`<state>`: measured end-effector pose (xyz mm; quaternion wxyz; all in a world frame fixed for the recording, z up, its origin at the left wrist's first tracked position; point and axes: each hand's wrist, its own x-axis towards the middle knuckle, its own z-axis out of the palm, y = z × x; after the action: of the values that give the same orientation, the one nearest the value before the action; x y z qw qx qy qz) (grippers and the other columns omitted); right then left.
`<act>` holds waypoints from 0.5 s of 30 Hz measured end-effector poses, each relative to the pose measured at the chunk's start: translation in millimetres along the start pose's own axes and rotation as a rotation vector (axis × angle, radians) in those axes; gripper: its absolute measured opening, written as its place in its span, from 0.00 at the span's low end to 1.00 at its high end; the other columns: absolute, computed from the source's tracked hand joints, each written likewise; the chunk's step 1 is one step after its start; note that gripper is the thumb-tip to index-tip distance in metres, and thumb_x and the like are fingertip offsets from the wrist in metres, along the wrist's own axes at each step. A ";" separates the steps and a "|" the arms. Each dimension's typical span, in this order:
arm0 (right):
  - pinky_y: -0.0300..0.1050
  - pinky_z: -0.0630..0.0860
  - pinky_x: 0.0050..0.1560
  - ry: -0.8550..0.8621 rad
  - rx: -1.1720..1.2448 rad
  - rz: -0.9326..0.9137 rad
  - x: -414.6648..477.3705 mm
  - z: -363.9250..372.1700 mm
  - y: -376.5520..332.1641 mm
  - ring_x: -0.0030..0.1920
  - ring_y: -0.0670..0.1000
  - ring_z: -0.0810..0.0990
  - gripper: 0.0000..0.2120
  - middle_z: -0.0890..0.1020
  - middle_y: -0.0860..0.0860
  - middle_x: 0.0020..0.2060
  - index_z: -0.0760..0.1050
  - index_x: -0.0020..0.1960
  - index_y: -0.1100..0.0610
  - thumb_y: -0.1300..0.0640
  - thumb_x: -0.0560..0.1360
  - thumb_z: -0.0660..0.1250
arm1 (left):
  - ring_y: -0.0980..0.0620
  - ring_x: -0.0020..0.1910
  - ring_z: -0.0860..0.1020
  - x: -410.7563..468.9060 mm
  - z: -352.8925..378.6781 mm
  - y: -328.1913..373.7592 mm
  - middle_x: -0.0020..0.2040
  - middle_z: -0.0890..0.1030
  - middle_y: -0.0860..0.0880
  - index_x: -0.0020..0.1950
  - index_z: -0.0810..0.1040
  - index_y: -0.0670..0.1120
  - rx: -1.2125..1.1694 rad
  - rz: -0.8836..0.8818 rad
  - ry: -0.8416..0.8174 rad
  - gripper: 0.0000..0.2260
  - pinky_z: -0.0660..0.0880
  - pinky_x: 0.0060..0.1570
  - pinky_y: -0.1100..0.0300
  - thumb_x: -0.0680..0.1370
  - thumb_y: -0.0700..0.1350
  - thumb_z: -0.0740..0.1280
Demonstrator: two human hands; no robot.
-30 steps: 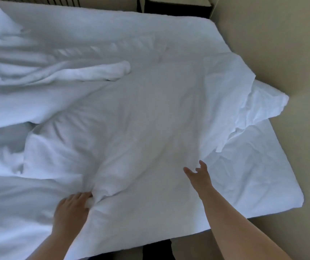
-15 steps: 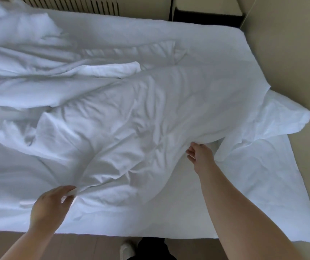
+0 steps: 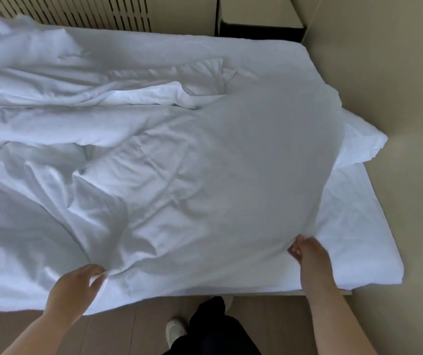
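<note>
Altogether two hands, left hand (image 3: 73, 288), right hand (image 3: 310, 254), gripping one duvet (image 3: 205, 175)

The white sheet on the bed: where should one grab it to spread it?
Grip the white sheet along its near edge, from the person's side, two points wide apart, as the left hand and right hand pinch it. It is limp and crumpled, so a wide hold probably pulls it flat.

The left hand (image 3: 77, 285) sat at 7 o'clock, knuckles up, thumb and fingers pinching the sheet (image 3: 205, 175), with its bare forearm pointing toward 1 o'clock. The right hand (image 3: 310, 254) sat at 5 o'clock, fingers curled round the sheet's edge, forearm pointing toward 11 o'clock.
</note>
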<state>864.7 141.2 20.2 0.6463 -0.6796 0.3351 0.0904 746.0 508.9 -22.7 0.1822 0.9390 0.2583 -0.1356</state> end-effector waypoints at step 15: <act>0.51 0.64 0.64 0.161 -0.207 0.154 72.9 -87.8 1.4 0.68 0.59 0.66 0.26 0.64 0.59 0.70 0.57 0.72 0.59 0.57 0.77 0.62 | 0.46 0.70 0.66 59.2 16.4 283.9 0.72 0.65 0.44 0.71 0.65 0.45 0.018 0.710 0.018 0.40 0.53 0.69 0.54 0.69 0.71 0.49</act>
<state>892.0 34.2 -8.5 0.5348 -0.7199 0.4261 0.1190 944.2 300.8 19.2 0.2074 0.9730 -0.0836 -0.0577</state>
